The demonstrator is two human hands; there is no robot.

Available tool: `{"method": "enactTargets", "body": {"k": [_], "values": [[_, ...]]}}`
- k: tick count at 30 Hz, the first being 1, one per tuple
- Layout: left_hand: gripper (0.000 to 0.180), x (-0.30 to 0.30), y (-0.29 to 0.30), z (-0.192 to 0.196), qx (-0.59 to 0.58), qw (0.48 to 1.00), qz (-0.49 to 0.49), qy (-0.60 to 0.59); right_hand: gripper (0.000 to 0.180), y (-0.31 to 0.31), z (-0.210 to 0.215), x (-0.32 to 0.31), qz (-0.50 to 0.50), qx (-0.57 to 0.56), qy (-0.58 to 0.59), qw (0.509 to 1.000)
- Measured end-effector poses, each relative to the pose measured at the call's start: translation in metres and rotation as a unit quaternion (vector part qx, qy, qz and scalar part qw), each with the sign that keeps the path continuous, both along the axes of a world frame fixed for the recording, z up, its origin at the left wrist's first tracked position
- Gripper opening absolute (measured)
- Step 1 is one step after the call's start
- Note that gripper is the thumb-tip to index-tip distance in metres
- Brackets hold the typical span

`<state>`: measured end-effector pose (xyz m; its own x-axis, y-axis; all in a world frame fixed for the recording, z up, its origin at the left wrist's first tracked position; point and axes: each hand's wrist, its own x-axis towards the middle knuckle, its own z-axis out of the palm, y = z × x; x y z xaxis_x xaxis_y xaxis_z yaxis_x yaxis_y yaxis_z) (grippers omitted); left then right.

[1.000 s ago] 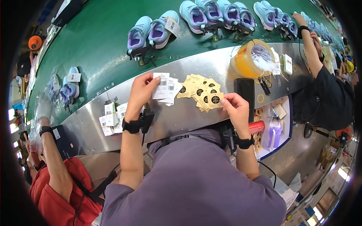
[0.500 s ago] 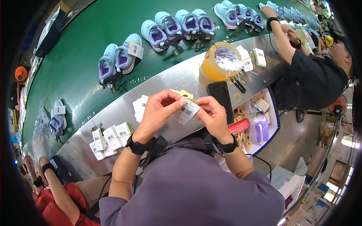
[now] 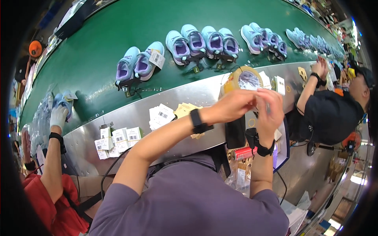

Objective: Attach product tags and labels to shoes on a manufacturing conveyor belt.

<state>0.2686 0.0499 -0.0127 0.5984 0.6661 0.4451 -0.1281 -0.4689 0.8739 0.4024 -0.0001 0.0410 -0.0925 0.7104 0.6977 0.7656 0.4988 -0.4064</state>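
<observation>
My left hand (image 3: 238,105) reaches across to the right over the metal ledge, its fingers closed. Beside it my right hand (image 3: 271,108) is raised with bent fingers, the fingertips of both hands meeting. Whatever they pinch is hidden or too small to make out. Just behind them stands a wide roll of tan tape (image 3: 233,78) with clear and white plastic strands in its core, partly covered by my left hand. Loose white barcode tags (image 3: 161,118) and yellowish cards (image 3: 184,110) lie left of my left forearm. A black phone (image 3: 233,133) sits below my hands.
Light blue and purple shoes (image 3: 214,44) stand in groups on the green belt (image 3: 90,65). Banded tag bundles (image 3: 118,138) lie at left on the ledge. A red can (image 3: 243,153) is in a box by my right arm. Co-workers flank me; a gloved hand (image 3: 58,118) touches bagged shoes.
Both hands have moved right and away from me, to the tape roll. The white tag and yellow card they held no longer show. The right co-worker's arms have drawn back from the shoes.
</observation>
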Motion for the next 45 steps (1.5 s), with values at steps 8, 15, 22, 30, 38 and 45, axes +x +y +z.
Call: {"method": "enactTargets", "body": {"k": [8, 15, 22, 30, 38, 45], "values": [[0.023, -0.008, 0.001, -0.001, -0.061, 0.987, 0.131, -0.068, 0.011, -0.020, 0.029, 0.007, -0.048, -0.043, 0.435, 0.898], [0.016, -0.055, -0.009, 0.035, -0.367, 0.884, 0.212, -0.196, 0.030, 0.009, 0.004, -0.030, 0.055, -0.148, 0.194, 0.968], [0.014, -0.059, -0.011, 0.043, -0.373, 0.881, 0.195, -0.218, 0.032, 0.024, 0.010, -0.042, 0.068, -0.126, 0.167, 0.976], [0.015, -0.053, -0.002, 0.044, -0.224, 0.940, 0.219, -0.136, 0.029, 0.040, 0.009, -0.038, 0.071, -0.131, 0.150, 0.977], [0.023, -0.071, 0.026, 0.037, 0.482, 0.839, 0.185, 0.171, 0.012, 0.049, -0.011, -0.023, 0.127, -0.414, 0.341, 0.834], [0.023, -0.085, 0.056, 0.023, 0.322, 0.896, 0.165, 0.256, 0.007, 0.080, -0.033, -0.043, 0.063, -0.118, 0.071, 0.989]]}}
